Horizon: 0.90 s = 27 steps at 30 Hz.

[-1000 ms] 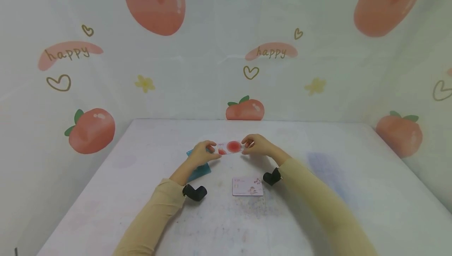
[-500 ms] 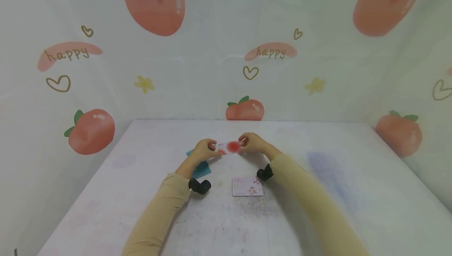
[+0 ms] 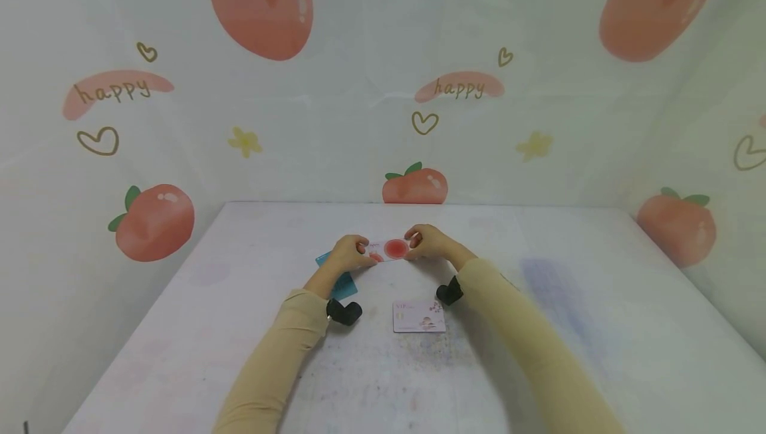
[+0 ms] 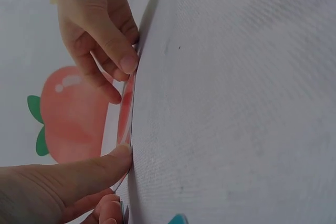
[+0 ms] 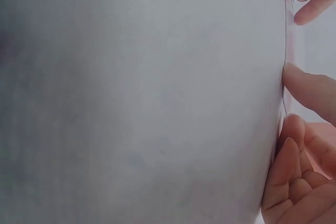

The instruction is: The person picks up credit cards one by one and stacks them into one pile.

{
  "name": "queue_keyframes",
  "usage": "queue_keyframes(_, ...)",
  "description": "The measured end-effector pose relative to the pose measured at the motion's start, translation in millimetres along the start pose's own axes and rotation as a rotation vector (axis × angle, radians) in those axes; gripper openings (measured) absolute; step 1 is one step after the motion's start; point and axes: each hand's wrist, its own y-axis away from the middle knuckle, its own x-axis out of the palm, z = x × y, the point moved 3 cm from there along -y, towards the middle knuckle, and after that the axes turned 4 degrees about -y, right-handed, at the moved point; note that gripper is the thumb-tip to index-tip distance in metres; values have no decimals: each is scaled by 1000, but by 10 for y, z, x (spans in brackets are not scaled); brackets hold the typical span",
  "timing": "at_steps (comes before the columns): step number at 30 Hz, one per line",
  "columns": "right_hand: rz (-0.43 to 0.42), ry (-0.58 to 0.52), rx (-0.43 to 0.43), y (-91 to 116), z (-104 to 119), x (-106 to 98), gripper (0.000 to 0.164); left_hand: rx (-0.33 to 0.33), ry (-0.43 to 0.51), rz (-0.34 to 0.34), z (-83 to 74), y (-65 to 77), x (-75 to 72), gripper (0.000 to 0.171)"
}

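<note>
A white card with a red disc (image 3: pixel 390 250) lies between my two hands near the far middle of the table. My left hand (image 3: pixel 350 254) pinches its left end, thumb at the near edge. At the opposite end, my right hand (image 3: pixel 432 242) has thumb and curled fingers on the card. Seen edge-on in the left wrist view, the card (image 4: pixel 125 111) is close to the table surface, with both thumbs against it. In the right wrist view, the right thumb (image 5: pixel 307 90) presses on the card's edge. Fingers cover both card ends.
A teal flat piece (image 3: pixel 344 286) lies partly under the left wrist. Nearer the front lies a pale pink card marked VIP (image 3: pixel 419 316). Black wrist cameras (image 3: pixel 344 312) hang below both sleeves. A curtain printed with red fruit (image 3: pixel 415 185) stands behind the white table.
My right hand has moved slightly left onto the card's right end. My left hand and forearm have shifted a little right. The card and the VIP card have stayed nearly in place.
</note>
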Motion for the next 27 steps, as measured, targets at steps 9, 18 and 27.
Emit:
queue_keyframes(9, -6, -9, 20, 0, 10, 2, 44, -19, 10, -15, -6, -11, 9, 47)
queue_keyframes(18, -17, -64, 29, -19, -8, 9, 45, -39, 30, -47, -43, 24, 7, 48)
queue_keyframes(27, -38, -82, 36, 1, -2, 14, 46, -26, 26, -82, -43, 27, 22, 50)
